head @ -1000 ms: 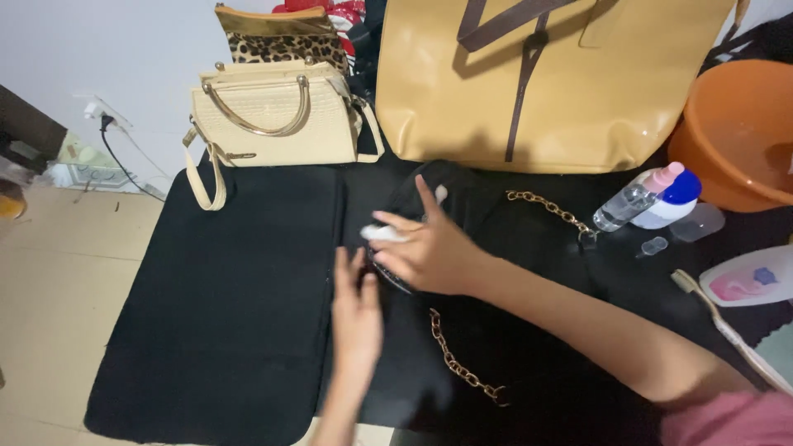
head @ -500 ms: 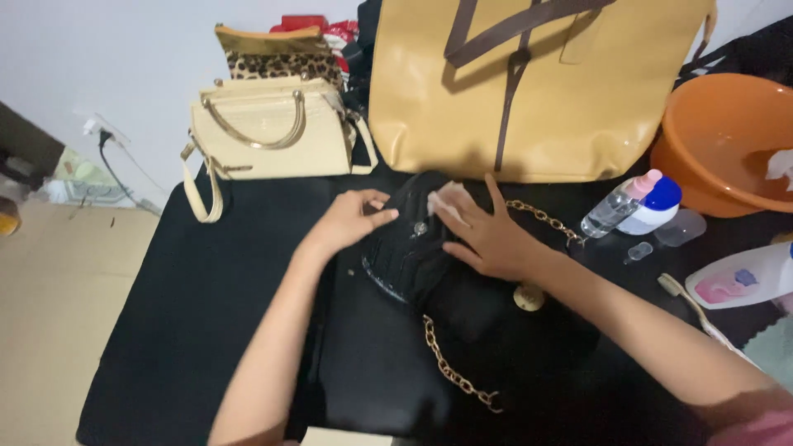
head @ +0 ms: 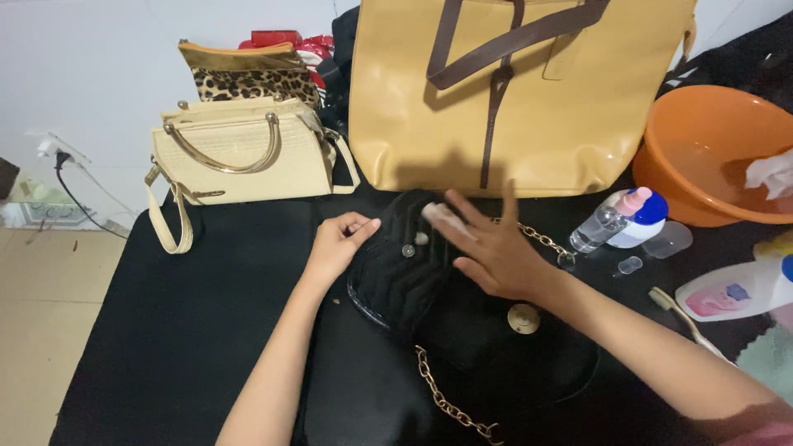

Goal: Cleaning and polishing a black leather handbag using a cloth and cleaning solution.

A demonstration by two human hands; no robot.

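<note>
A black quilted handbag (head: pixel 413 285) with a gold chain strap (head: pixel 450 405) and a round gold clasp (head: pixel 524 318) lies on a black cloth. My left hand (head: pixel 337 244) pinches the bag's upper left edge. Spread flat, my right hand (head: pixel 491 248) rests over the bag's top, with a small pale wipe or pad (head: pixel 442 216) under its fingertips.
A large tan tote (head: pixel 512 91) stands behind, beside a cream handbag (head: pixel 239 153) and a leopard-print pouch (head: pixel 248 74). At the right are an orange basin (head: pixel 710 157), a clear bottle (head: pixel 607 221), a white bottle (head: pixel 731 291) and a brush (head: pixel 681 318).
The black bag has been turned and lifted open. My left hand moved from the cloth to the bag's edge. My right hand slid right along the bag's top.
</note>
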